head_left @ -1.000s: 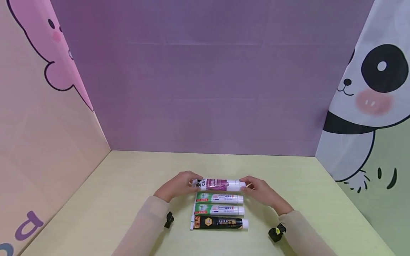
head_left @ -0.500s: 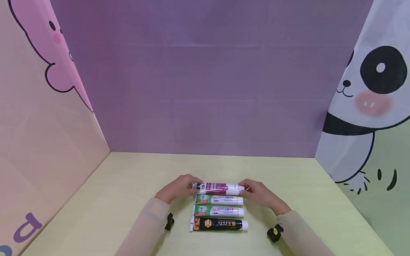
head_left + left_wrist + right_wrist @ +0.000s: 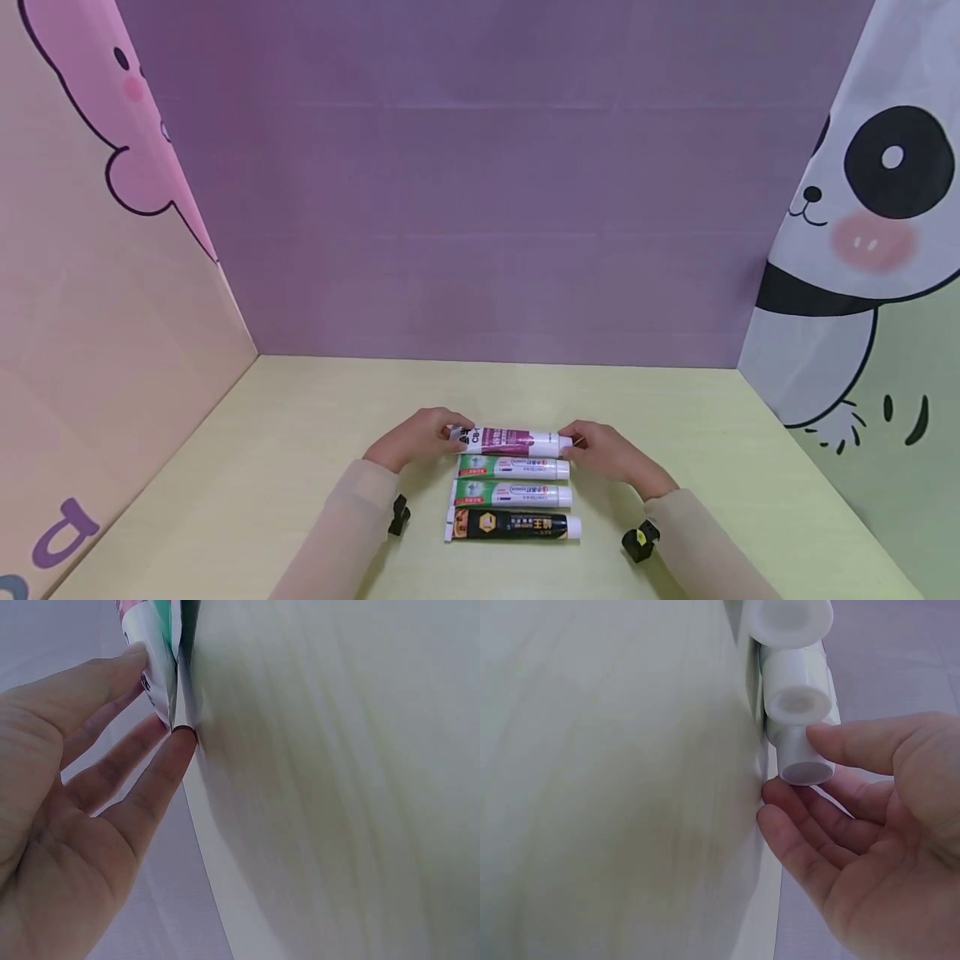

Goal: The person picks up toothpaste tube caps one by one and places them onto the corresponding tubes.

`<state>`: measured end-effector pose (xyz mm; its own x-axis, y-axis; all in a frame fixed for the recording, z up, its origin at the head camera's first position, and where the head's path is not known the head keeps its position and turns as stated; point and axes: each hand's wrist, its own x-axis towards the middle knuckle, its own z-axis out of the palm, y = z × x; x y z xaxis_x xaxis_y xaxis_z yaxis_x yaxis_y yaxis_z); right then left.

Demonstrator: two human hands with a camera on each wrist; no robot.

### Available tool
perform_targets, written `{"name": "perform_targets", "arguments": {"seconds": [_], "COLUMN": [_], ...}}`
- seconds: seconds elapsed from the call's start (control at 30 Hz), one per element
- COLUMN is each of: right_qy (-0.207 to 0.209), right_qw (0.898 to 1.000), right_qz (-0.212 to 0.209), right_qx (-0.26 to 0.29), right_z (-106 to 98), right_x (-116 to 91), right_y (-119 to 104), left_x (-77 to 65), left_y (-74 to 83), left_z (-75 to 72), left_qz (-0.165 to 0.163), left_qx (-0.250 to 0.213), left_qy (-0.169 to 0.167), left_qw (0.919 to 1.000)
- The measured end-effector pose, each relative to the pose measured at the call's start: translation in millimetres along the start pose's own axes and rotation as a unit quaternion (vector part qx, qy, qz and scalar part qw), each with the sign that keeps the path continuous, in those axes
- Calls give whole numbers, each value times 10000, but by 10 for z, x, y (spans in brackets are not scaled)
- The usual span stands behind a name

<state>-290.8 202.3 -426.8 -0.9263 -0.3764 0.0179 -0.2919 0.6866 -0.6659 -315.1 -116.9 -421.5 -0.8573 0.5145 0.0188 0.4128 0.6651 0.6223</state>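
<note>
A white and purple toothpaste tube (image 3: 510,442) lies crosswise at the far end of a row of tubes. My left hand (image 3: 422,437) pinches its flat end, the thumb on top in the left wrist view. At the other end my right hand (image 3: 611,454) holds the white cap (image 3: 806,761) between thumb and fingers. Right below that tube in the head view lies a green and white toothpaste tube (image 3: 513,467), with a matching green and white tube (image 3: 513,494) after it. Nearest me is a black toothpaste tube (image 3: 513,525) with a white cap.
The row lies on a pale wood-grain table (image 3: 315,467). A purple panel (image 3: 495,183) stands along the back edge. Side panels with a pink cartoon figure (image 3: 97,100) and a panda (image 3: 862,217) flank the table.
Both hands have brought the purple and white tube slightly toward me, closing the gap to the upper green tube. Over the last half second they have hardly moved.
</note>
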Motion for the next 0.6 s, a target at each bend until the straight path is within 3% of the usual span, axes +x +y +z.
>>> {"name": "perform_targets", "arguments": {"seconds": [0.6], "right_qy": [-22], "right_qw": [9998], "right_qz": [-128], "right_qx": [118], "right_z": [-50], "right_x": [-12], "right_y": [65], "left_x": [42], "left_y": [31], "left_z": [-28], "left_qz": [-155], "left_qx": [68], "left_qy": [-71], "left_qw": [9998]}}
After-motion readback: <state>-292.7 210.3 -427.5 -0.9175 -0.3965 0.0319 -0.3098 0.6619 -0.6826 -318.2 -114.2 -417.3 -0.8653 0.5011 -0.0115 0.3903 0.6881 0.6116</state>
